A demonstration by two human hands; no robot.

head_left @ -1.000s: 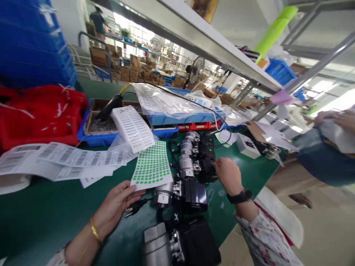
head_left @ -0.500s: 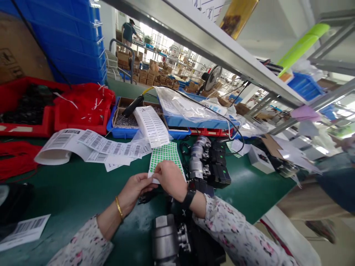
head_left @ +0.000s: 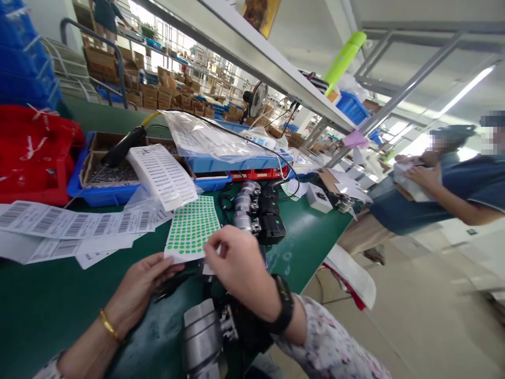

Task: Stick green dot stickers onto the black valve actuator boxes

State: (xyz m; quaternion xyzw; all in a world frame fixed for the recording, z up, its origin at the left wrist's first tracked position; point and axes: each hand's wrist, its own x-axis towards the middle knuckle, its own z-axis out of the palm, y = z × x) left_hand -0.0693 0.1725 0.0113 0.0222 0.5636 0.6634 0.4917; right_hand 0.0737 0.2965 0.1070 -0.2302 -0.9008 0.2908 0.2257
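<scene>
While the left hand [head_left: 136, 289] pins the green-dot sticker sheet [head_left: 192, 228] by its near corner, the right hand [head_left: 236, 268] pinches at the sheet's near edge.
Left fingers lie nearly flat, thumb on the paper; right fingers are curled closed (what they grip cannot be told). Sheet lies on the green bench [head_left: 47, 300] towards its front edge, just beside a row of metal-and-black valve units [head_left: 256, 213]. Barcode label strips [head_left: 74, 226] trail towards the left edge.
</scene>
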